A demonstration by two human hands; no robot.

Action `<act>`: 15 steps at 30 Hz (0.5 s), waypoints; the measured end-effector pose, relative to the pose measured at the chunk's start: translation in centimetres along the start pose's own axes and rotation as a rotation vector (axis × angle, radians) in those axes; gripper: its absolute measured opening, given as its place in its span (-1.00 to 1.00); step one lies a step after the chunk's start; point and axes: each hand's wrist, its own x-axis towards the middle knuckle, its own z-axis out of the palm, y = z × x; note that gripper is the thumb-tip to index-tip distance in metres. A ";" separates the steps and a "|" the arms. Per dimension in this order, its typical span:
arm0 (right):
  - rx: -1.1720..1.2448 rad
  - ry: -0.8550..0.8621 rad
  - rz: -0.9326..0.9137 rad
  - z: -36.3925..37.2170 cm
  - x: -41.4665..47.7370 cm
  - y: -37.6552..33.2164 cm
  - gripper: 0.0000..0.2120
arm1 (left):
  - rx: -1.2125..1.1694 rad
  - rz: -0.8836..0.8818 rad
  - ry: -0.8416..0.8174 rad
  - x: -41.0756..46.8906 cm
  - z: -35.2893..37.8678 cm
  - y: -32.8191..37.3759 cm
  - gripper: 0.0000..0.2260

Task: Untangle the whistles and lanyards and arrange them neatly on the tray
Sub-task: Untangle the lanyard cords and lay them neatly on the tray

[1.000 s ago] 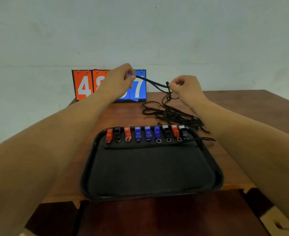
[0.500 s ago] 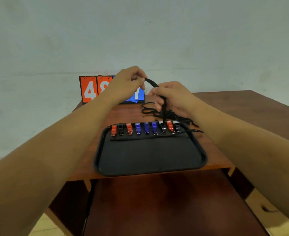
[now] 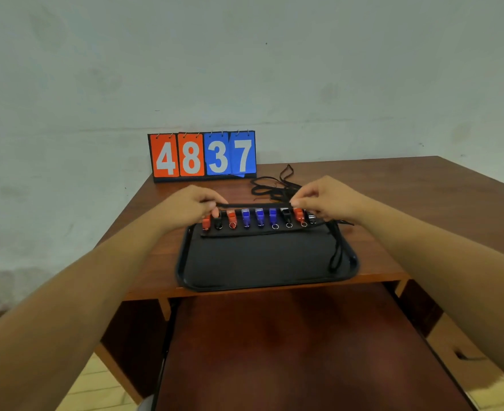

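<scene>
A black tray (image 3: 268, 280) lies at the table's near edge. Along its far side stands a row of several whistles (image 3: 259, 218), orange, black and blue, with small metal rings. My left hand (image 3: 196, 204) and my right hand (image 3: 323, 200) pinch the two ends of a black lanyard (image 3: 253, 205), stretched level just above the row. A second lanyard (image 3: 262, 232) lies straight on the tray in front of the whistles. One black cord (image 3: 335, 253) trails down the tray's right side.
A tangle of black lanyards (image 3: 274, 188) lies on the wooden table (image 3: 393, 203) behind the tray. A flip scoreboard (image 3: 202, 157) showing 4837 stands at the table's far edge against the wall. A dark lower surface (image 3: 289, 351) extends beneath the table toward me.
Both hands came down from above the table to the whistle row and moved apart, pulling the lanyard straight. The view has drawn back, so the scoreboard shows in full.
</scene>
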 end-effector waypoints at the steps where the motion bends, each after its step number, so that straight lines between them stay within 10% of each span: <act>1: -0.063 0.000 -0.003 0.0 -0.1 0.5 -0.84 | 0.011 -0.006 -0.010 -0.2 0.3 -0.6 -0.83; 15: -0.279 0.106 0.123 -0.5 -1.9 7.1 -0.85 | 0.184 -0.112 0.023 -0.7 2.0 -4.9 -0.81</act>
